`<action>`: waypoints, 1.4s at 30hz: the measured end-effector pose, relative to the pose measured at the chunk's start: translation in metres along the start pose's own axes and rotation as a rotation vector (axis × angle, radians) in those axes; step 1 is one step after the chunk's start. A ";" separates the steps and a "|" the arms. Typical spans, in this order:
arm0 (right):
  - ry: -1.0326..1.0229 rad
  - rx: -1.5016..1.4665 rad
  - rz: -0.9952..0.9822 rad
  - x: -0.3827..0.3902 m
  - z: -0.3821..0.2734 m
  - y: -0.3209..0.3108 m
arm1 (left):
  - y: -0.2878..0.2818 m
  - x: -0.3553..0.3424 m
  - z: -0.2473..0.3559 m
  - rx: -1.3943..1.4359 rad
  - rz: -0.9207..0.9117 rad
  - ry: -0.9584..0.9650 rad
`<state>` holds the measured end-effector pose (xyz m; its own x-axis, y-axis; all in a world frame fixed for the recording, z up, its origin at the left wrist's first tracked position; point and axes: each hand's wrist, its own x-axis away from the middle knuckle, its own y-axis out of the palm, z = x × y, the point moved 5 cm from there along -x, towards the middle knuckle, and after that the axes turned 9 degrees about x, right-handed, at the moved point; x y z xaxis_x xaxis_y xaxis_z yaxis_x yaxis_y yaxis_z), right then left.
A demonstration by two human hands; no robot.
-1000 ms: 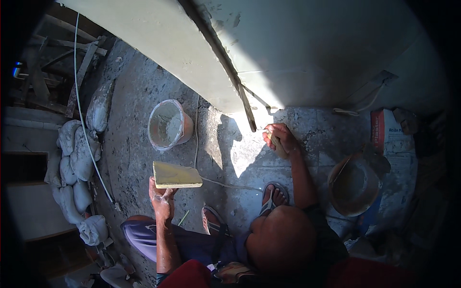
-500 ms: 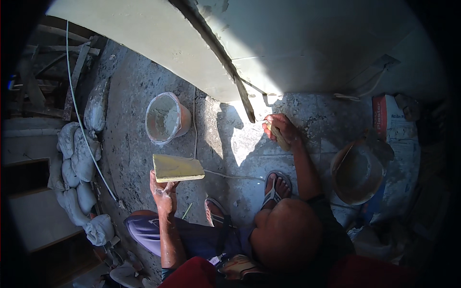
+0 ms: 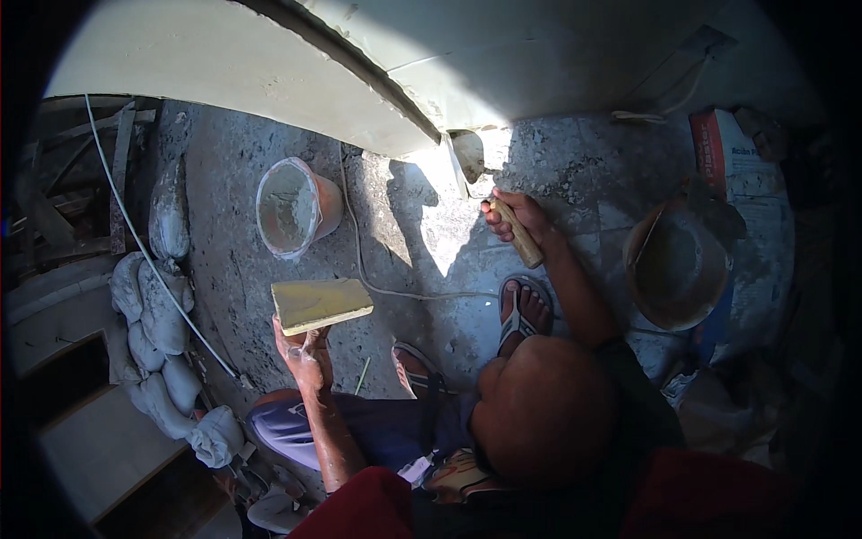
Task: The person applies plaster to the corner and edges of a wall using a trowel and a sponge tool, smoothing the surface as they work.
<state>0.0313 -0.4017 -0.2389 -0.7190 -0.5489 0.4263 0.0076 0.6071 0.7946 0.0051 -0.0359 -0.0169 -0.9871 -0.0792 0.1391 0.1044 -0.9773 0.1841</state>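
Observation:
My left hand (image 3: pixel 305 355) is closed round the underside of a yellow rectangular plasterer's hawk (image 3: pixel 321 304), which is held nearly level. A thin grey smear coats its top. My right hand (image 3: pixel 521 220) grips a trowel by its wooden handle (image 3: pixel 517 232). The trowel's blade (image 3: pixel 469 154) is up against the foot of the pale wall, where the dark vertical groove (image 3: pixel 377 72) ends near the floor. Bright sunlight partly washes out the blade's outline. Left of centre stands a bucket (image 3: pixel 296 208) with grey wet mix inside.
A second, wider bucket (image 3: pixel 678 265) stands at right beside a red and white plaster sack (image 3: pixel 750 193). A cable (image 3: pixel 359 260) snakes over the rough floor between the bucket and my sandalled feet. Filled white sacks (image 3: pixel 162 310) and timber (image 3: pixel 123 180) line the left side.
The trowel has turned, so its blade and handle show more fully, with the blade at the wall's foot. My left hand still holds the hawk. The whole view has shifted slightly.

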 end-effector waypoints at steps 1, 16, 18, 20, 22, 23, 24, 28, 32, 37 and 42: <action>0.018 -0.056 -0.019 -0.005 -0.001 -0.001 | 0.002 0.000 0.000 -0.002 0.006 -0.002; -0.028 0.046 0.008 0.033 -0.058 0.122 | 0.013 -0.005 -0.002 0.034 -0.022 -0.023; -0.053 0.081 0.000 0.051 -0.072 0.142 | 0.017 -0.008 -0.005 0.046 -0.027 -0.028; -0.075 0.109 -0.020 0.062 -0.083 0.163 | 0.017 -0.009 -0.003 0.047 -0.027 -0.030; -0.096 0.085 0.003 0.074 -0.092 0.178 | 0.018 -0.009 -0.004 0.025 -0.034 -0.033; -0.092 0.088 0.002 0.080 -0.095 0.183 | 0.018 -0.009 -0.005 0.027 -0.030 -0.033; -0.120 0.115 0.006 0.084 -0.099 0.188 | 0.016 -0.009 -0.005 0.034 -0.027 -0.031; -0.166 0.201 0.077 0.099 -0.096 0.172 | 0.012 -0.005 0.000 0.035 0.011 -0.030; -0.181 0.255 0.261 0.096 -0.061 0.101 | 0.013 -0.006 -0.005 0.081 -0.010 -0.028; -0.120 0.528 0.586 0.079 -0.018 0.052 | 0.003 -0.003 0.000 0.062 0.018 -0.033; -0.071 1.080 0.757 0.076 -0.026 0.046 | -0.006 -0.003 -0.003 0.013 -0.006 0.005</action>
<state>-0.0047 -0.4310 -0.1588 -0.8169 0.1376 0.5602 -0.1097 0.9164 -0.3850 0.0068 -0.0303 -0.0218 -0.9883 -0.0742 0.1334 0.1000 -0.9751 0.1981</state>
